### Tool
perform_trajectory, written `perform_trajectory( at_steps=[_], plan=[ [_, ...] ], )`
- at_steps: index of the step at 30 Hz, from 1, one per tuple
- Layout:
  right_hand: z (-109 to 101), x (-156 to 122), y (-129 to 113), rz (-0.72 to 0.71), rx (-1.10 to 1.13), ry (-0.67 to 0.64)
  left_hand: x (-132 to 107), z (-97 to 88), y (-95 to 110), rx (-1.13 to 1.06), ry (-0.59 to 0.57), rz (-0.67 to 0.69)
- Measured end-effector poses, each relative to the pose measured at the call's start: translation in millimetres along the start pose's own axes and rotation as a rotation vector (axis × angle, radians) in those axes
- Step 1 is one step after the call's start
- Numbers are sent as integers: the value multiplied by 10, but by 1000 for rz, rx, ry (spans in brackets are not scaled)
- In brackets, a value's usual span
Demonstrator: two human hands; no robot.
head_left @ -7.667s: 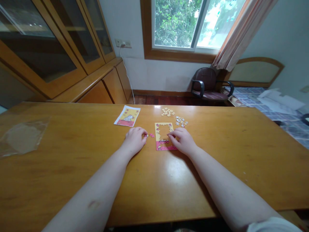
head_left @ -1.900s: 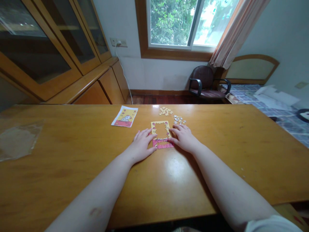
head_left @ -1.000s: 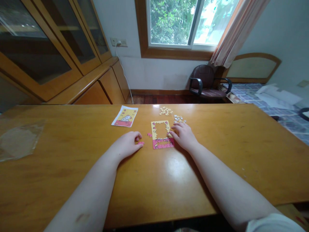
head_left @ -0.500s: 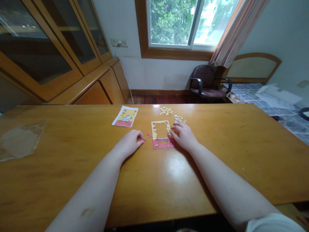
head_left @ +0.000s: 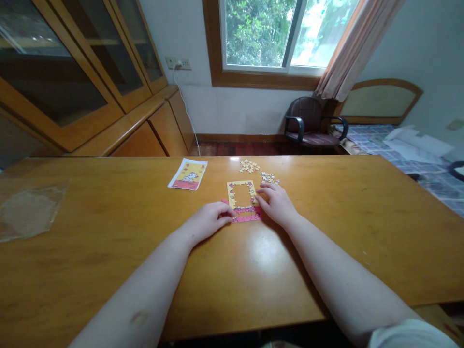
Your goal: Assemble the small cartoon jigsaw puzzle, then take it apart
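A partly assembled jigsaw puzzle [head_left: 240,182] lies on the table, yellow above and pink below, with gaps inside its border. My left hand [head_left: 213,217] is at its lower left corner, thumb and fingers closed together over the pink part; the pink puzzle piece in them is hidden by the fingertips. A loose pink piece [head_left: 224,201] shows just beyond those fingers. My right hand [head_left: 276,202] rests along the puzzle's right edge, fingers apart, fingertips touching the border. Beyond it are a pile of yellow pieces [head_left: 249,166] and a pile of whitish pieces [head_left: 270,178].
A picture card [head_left: 188,175] with a white animal on yellow and pink lies at the table's back left. Farther left is a clear plastic bag [head_left: 31,212]. The wooden table [head_left: 108,212] stands before a cabinet [head_left: 137,135], a window and an office chair [head_left: 306,121].
My left hand has moved right with the pink puzzle piece, from beside the puzzle onto its lower left corner. My right hand stays at the right edge.
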State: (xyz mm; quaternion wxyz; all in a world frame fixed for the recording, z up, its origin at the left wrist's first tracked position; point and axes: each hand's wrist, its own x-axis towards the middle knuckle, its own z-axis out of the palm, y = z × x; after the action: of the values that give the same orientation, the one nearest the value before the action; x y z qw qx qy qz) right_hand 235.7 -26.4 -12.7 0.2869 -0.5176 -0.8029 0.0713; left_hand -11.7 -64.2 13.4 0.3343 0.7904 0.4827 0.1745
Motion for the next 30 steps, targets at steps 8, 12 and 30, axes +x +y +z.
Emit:
perform_trajectory(
  at_steps=[8, 12, 30],
  plan=[
    [7, 5, 2, -8, 3, -7, 7, 58, 28, -17, -88, 59],
    [4, -2, -14, -12, 8, -11, 19, 94, 29, 13, -35, 66],
    [-160, -137, -484, -471, 101, -431, 24, 19, -48, 260, 81, 11]
  ],
)
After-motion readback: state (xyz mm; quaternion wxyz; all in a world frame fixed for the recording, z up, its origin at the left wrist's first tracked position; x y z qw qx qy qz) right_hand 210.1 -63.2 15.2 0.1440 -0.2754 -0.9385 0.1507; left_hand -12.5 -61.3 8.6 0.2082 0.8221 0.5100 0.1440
